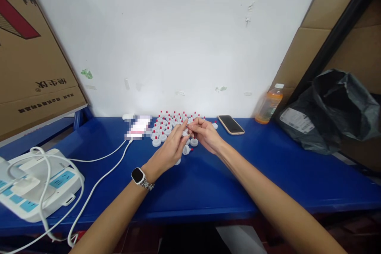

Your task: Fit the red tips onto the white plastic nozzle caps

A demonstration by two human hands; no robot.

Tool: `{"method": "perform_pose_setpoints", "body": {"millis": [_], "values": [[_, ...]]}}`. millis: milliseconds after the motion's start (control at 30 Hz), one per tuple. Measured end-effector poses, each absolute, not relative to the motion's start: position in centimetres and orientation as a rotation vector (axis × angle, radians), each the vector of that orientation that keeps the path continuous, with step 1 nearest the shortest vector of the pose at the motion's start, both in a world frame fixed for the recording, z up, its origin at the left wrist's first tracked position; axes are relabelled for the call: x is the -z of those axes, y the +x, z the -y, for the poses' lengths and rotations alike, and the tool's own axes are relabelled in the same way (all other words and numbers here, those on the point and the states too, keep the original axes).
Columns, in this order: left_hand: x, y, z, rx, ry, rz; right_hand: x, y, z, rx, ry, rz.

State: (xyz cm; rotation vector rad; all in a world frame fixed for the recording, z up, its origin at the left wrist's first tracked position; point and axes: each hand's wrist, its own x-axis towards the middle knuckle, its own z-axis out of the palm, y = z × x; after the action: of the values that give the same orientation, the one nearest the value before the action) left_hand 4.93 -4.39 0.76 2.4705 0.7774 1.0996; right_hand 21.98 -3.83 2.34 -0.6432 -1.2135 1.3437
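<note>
My left hand (pixel 167 147), with a watch (pixel 138 176) on its wrist, is closed round a white cap (pixel 185 132) that shows between its thumb and fingers. Against that cap, my right hand (pixel 207 136) pinches its thumb and forefinger together; the fingertips hide what lies between them. Behind and beside both hands stand several white caps with red tips (pixel 162 137), grouped close together. One cap (pixel 186 150) lies tipped on its side just below the hands, its red tip pointing right. Part of another white cap (pixel 177 162) shows under my left hand.
On the blue table (pixel 208 190) a phone (pixel 231 124) lies to the right, near an orange drink bottle (pixel 269 104) and a black plastic bag (pixel 321 115). At left are a power strip (pixel 56 178), white cables (pixel 102 176) and a blurred-out device (pixel 138 127). A white wall stands behind.
</note>
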Motion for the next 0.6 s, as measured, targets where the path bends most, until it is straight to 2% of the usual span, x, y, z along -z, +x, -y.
{"method": "perform_pose_setpoints", "body": {"millis": [600], "values": [[0.0,6.0,4.6,-1.199,1.949,-0.861,-1.4,20.7,5.1,-1.329,-0.629,1.220]]}}
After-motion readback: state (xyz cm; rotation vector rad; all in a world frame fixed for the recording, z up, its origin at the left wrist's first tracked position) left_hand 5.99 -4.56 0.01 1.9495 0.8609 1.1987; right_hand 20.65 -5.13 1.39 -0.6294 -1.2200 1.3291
